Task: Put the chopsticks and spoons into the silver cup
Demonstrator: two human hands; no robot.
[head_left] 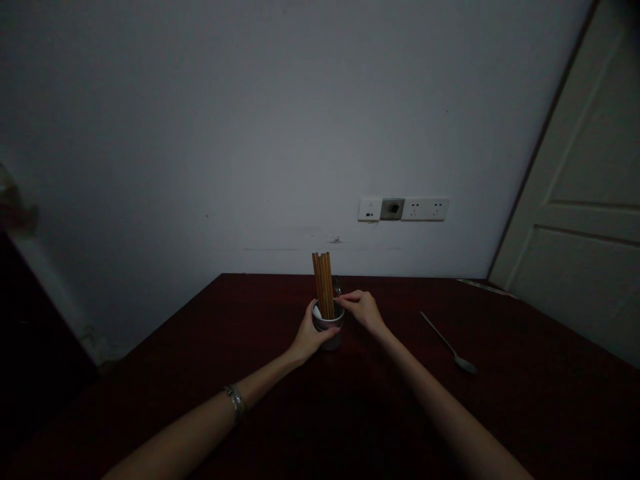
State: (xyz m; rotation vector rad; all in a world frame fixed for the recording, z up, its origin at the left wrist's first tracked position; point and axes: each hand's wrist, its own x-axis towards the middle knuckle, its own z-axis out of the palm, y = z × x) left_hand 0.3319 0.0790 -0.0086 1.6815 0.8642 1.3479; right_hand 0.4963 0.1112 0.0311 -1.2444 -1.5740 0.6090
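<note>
My left hand point(311, 337) is wrapped around a small greyish cup point(329, 323), thumb across its front. The cup stands upright on the dark red table. A bundle of several wooden chopsticks point(323, 283) rises from it, and something white shows inside its left rim. At the cup's right rim, my right hand point(363, 308) is closed in a pinch. Just above those fingertips is a dark, shiny rounded piece point(337, 287), perhaps the end of a utensil; whether the fingers hold it is unclear in the dim light.
A long-handled metal spoon point(465, 364) lies on the table point(390, 413) to the right. Behind is a grey wall with sockets point(424, 209). A flat strip point(485, 287) lies at the back right edge near a pale door point(590, 200). Something blurred point(15, 207) appears far left.
</note>
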